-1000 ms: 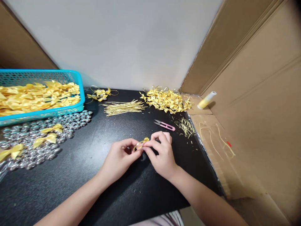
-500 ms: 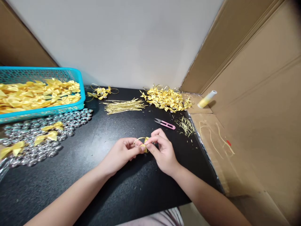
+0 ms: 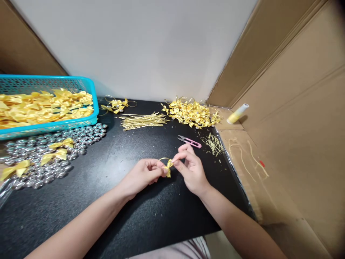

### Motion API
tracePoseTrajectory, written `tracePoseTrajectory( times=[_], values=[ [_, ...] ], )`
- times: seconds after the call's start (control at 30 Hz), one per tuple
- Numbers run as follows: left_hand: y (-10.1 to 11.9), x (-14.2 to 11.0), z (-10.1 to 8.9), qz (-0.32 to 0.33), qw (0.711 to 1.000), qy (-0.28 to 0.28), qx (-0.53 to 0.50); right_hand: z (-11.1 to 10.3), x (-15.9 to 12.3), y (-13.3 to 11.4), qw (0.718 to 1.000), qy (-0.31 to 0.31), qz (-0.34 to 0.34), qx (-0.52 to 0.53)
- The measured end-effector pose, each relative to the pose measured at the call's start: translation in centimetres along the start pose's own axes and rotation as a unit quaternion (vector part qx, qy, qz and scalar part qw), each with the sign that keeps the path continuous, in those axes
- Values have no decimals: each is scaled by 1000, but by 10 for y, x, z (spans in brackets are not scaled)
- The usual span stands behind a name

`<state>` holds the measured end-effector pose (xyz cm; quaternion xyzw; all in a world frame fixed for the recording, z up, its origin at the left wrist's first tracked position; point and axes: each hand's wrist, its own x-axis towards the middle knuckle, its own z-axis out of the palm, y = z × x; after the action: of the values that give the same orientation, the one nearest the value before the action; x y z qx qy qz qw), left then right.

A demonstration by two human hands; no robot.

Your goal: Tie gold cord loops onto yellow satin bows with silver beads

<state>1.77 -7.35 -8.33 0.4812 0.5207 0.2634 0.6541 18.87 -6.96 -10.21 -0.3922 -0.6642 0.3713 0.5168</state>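
A yellow ribbon bow [image 3: 169,167] with a loop of gold cord [image 3: 164,158] is held above the black table. My left hand [image 3: 147,173] pinches the bow from the left between thumb and fingers. On the other side, my right hand [image 3: 190,169] has thumb and forefinger pinched at the bow's right edge, seemingly on the cord end; that thin piece is hard to make out. Pink thread snips [image 3: 189,141] lie just beyond my right hand. Farther back is a bundle of cut gold cords [image 3: 144,121].
A blue basket [image 3: 95,104] of yellow bows stands at the left, with silver beads [image 3: 58,169] and several bows before it. Bows with cord loops [image 3: 191,113] are heaped at the back, more [image 3: 117,105] at back left. Cord scraps [image 3: 214,144] and a spool tube [image 3: 237,114] are right.
My right hand has shifted slightly right, away from my left fingers, so more of the bow shows. My left hand keeps its pinch almost in place.
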Motion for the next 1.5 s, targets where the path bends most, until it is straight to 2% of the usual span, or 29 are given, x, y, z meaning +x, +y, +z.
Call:
tracePoseTrajectory(
  times=[0.13,0.23,0.43,0.5,0.63,0.73,1.0,1.2,1.5],
  values=[
    [-4,3,-1,-15,1000,-26,9,-2,4,3,993,30,14,111],
    [-7,6,-4,-32,998,-47,6,-2,4,1,971,22,64,228],
    [-11,9,-8,-32,996,-50,-62,-5,7,-4,954,17,135,267],
    [-11,10,-8,-23,995,-46,-89,-6,8,-4,932,-14,179,316],
    [-13,10,-9,-5,995,-30,-93,-7,9,-8,853,-71,252,451],
    [-12,9,-9,0,997,-25,-75,-8,10,-11,823,-79,269,495],
    [-6,7,-8,12,998,-24,-52,-9,11,-8,829,-75,265,487],
    [-3,7,-6,22,1000,11,-9,-10,10,-9,834,-72,274,474],
    [-8,5,-7,73,995,35,57,-13,11,-9,849,-75,281,442]
  ],
)
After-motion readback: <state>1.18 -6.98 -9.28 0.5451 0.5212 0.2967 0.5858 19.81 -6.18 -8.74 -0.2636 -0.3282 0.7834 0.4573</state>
